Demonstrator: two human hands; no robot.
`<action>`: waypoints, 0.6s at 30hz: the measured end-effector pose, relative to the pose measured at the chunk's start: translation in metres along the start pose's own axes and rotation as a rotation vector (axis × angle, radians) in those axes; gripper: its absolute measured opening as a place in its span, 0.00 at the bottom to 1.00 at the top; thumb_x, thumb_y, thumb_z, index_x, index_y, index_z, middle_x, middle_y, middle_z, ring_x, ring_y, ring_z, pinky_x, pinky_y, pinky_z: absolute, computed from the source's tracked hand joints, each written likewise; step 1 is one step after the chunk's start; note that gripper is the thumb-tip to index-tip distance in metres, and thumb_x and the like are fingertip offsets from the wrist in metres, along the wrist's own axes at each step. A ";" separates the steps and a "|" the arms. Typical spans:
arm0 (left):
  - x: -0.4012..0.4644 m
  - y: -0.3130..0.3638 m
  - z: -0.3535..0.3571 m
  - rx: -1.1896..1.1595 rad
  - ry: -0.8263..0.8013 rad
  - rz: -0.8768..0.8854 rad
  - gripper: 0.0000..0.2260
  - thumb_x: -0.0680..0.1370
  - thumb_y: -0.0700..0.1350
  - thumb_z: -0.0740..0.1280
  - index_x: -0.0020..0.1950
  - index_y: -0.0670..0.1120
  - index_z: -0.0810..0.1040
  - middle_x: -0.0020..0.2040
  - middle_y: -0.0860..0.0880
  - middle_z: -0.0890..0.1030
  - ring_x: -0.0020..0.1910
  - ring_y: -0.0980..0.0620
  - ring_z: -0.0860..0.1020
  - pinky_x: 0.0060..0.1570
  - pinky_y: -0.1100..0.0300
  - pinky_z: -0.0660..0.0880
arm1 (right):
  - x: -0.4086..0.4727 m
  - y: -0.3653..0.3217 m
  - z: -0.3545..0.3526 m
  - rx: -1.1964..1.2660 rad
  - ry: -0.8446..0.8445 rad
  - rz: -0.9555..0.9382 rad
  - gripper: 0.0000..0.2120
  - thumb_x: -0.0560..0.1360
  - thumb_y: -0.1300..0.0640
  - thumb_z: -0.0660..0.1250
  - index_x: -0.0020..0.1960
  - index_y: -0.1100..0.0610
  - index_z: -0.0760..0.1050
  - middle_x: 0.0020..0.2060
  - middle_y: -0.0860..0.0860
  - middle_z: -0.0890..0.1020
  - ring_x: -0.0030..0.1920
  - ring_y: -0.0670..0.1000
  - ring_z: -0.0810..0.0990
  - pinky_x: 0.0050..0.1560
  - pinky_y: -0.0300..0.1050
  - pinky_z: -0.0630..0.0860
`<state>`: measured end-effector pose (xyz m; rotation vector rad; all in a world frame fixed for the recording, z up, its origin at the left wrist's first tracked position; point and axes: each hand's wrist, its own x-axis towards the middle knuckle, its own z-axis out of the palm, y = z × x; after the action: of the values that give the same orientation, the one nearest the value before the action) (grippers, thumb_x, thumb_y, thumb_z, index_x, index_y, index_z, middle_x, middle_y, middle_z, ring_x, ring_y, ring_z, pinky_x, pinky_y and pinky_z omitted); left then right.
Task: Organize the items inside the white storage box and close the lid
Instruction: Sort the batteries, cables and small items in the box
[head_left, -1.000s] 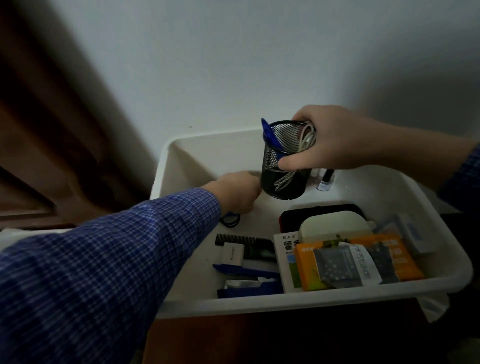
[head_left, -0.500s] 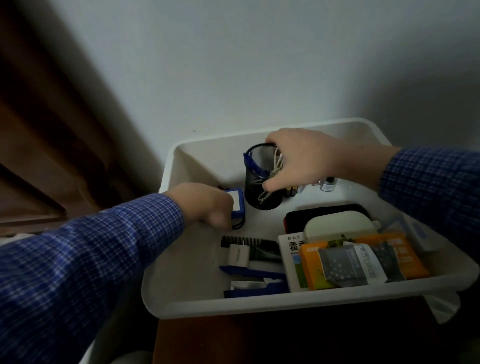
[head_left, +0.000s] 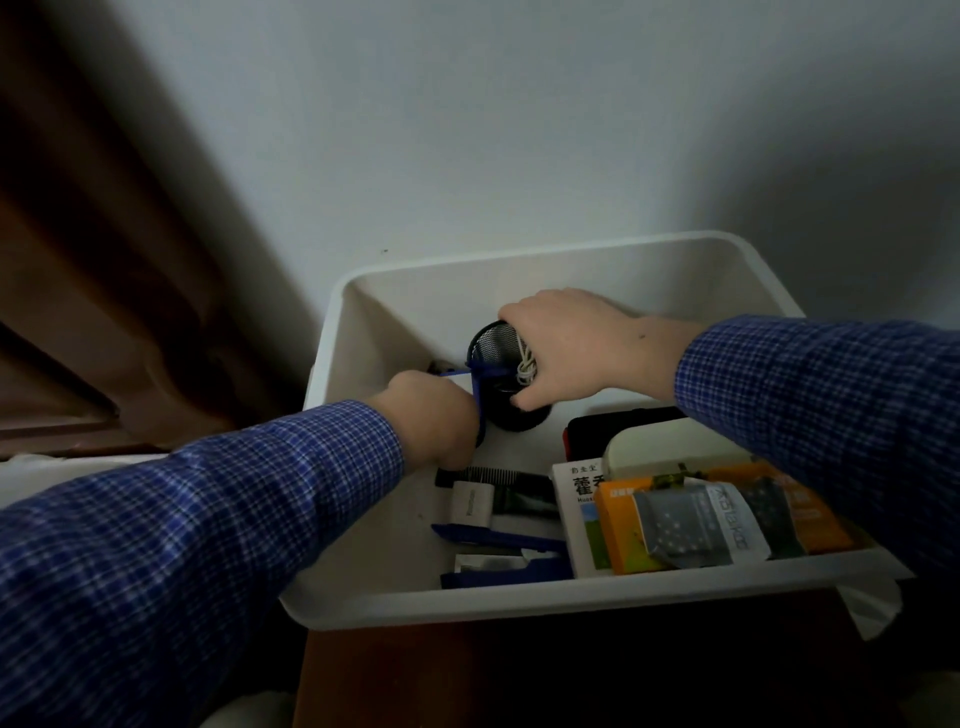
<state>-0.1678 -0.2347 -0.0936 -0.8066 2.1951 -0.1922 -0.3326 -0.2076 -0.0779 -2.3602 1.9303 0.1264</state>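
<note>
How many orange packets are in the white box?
2: both at the near right of the white storage box, one orange packet left of the other, under a clear sachet. Others may be hidden.

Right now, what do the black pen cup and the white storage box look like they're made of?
The pen cup looks like black metal mesh with a matte finish: a fine grid of holes shows through its wall where the right hand grips it. The storage box looks like moulded white plastic, smooth with a dull sheen, judging by its rounded corners and thick rolled rim. Neither is certain in this dim light.

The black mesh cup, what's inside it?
Inside the black mesh cup a coiled white cord shows. The right hand covers the rest.
</note>
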 end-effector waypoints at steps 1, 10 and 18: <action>0.000 0.001 0.002 0.015 -0.022 0.004 0.09 0.81 0.53 0.60 0.52 0.49 0.74 0.38 0.52 0.70 0.36 0.51 0.71 0.43 0.53 0.73 | 0.000 0.001 0.003 0.028 -0.001 0.002 0.27 0.63 0.36 0.73 0.49 0.53 0.68 0.40 0.49 0.75 0.42 0.53 0.75 0.39 0.48 0.73; -0.005 0.013 0.007 -0.078 -0.069 -0.045 0.23 0.80 0.55 0.61 0.69 0.42 0.71 0.38 0.49 0.67 0.32 0.49 0.69 0.43 0.52 0.75 | -0.007 0.003 0.014 0.154 0.106 0.085 0.29 0.64 0.39 0.76 0.53 0.53 0.66 0.44 0.49 0.71 0.42 0.50 0.73 0.41 0.48 0.76; -0.005 0.010 0.002 -0.097 -0.050 -0.076 0.12 0.79 0.54 0.62 0.41 0.48 0.72 0.38 0.51 0.74 0.33 0.52 0.72 0.41 0.55 0.75 | -0.010 -0.001 0.011 0.161 0.165 0.097 0.32 0.64 0.39 0.77 0.52 0.53 0.61 0.43 0.49 0.74 0.37 0.47 0.74 0.31 0.44 0.71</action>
<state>-0.1688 -0.2230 -0.0957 -0.9394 2.1424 -0.1023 -0.3338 -0.1960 -0.0880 -2.2375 2.0407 -0.2167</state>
